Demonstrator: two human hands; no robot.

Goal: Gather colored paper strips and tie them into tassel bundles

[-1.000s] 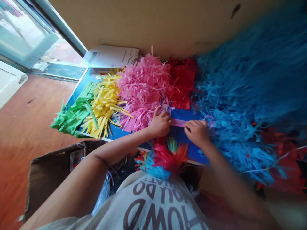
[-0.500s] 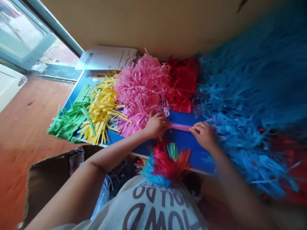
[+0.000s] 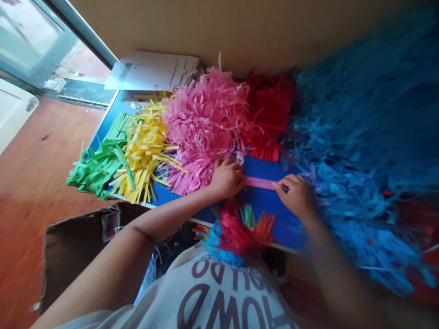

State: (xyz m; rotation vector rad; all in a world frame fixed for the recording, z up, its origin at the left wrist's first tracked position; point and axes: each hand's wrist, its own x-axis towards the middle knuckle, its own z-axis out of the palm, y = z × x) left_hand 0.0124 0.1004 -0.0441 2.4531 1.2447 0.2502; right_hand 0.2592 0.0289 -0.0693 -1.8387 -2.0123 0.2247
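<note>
A narrow pink tissue paper strip [image 3: 259, 183] stretches between my two hands, low over the blue table. My left hand [image 3: 227, 177] is closed around its left end, beside the fringed pink paper pile [image 3: 207, 119]. Thumb and fingers of my right hand [image 3: 295, 194] pinch the other end, and some pale fringe shows past the knuckles. Nearer my body lies a multicoloured tassel bunch [image 3: 236, 230] of red, blue, green and orange strips, at the table's front edge.
Yellow fringe [image 3: 146, 151] and green fringe [image 3: 103, 155] lie at the left, red fringed paper [image 3: 269, 109] behind. A large blue fringe heap [image 3: 370, 137] fills the right. White card sheets [image 3: 154, 71] sit at the back. A cardboard box [image 3: 75, 246] stands below the table's left front.
The pink strip looks slightly wider between my hands. Both hands keep their hold in nearly the same place. The view has shifted a little.
</note>
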